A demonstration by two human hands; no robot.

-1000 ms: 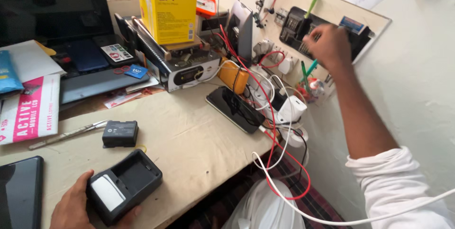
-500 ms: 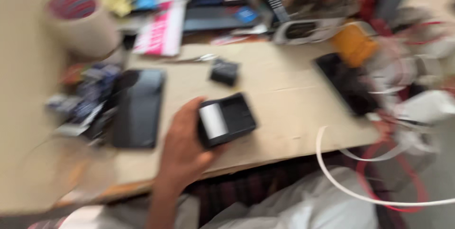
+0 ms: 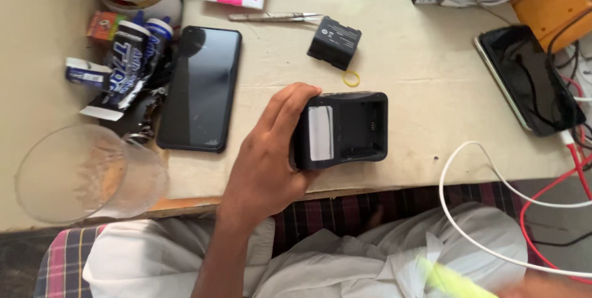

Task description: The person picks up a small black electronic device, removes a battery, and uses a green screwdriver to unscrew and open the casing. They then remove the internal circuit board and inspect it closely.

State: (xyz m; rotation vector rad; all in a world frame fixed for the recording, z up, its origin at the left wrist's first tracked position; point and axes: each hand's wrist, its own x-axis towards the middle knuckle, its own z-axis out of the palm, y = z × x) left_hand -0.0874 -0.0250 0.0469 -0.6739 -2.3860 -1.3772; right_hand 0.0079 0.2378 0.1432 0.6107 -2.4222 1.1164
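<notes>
Charger, black with an empty bay, lay at the table's near edge, the left hand clasping its left end. A battery sat just beyond. The right hand was blurred at the bottom corner; its grip couldn't be told.

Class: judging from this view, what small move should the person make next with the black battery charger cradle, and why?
Probably fetch the black rectangular battery pack: the left hand grips the black charger cradle, whose bay sits empty, and the battery lies apart, further up the table. The right hand is barely in view.
</notes>
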